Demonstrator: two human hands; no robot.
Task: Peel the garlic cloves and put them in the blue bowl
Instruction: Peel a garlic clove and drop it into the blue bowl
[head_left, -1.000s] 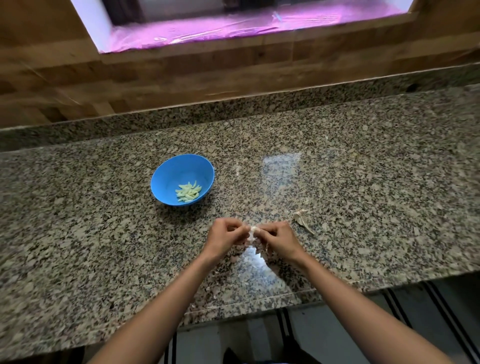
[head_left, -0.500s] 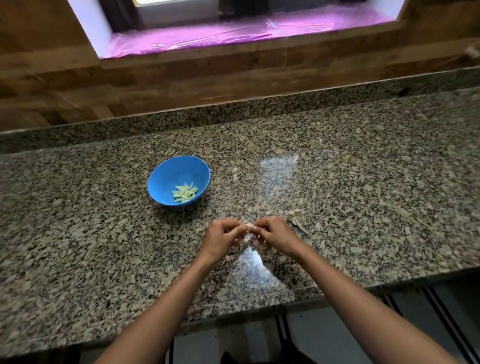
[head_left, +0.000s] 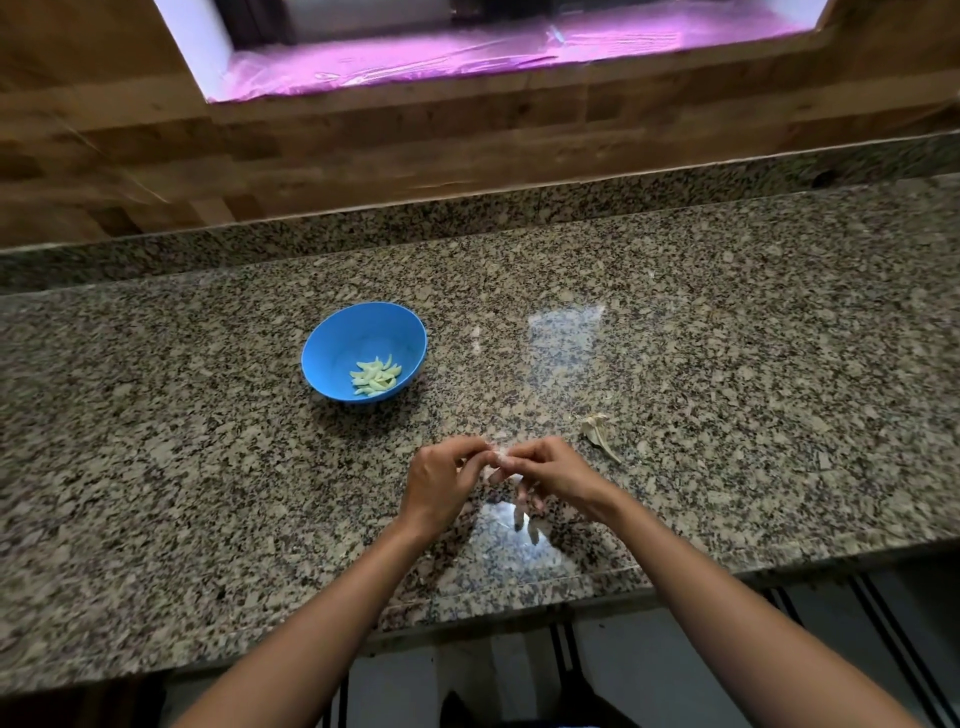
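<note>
We pinch the garlic clove (head_left: 498, 457) between left hand (head_left: 441, 480) and right hand (head_left: 550, 470); the blue bowl (head_left: 332, 348) lies up-left of the clove, nearer our left hand.

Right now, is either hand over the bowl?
No: both the left hand and right hand pinch a clove nearer the counter's front, apart from the bowl.
</note>
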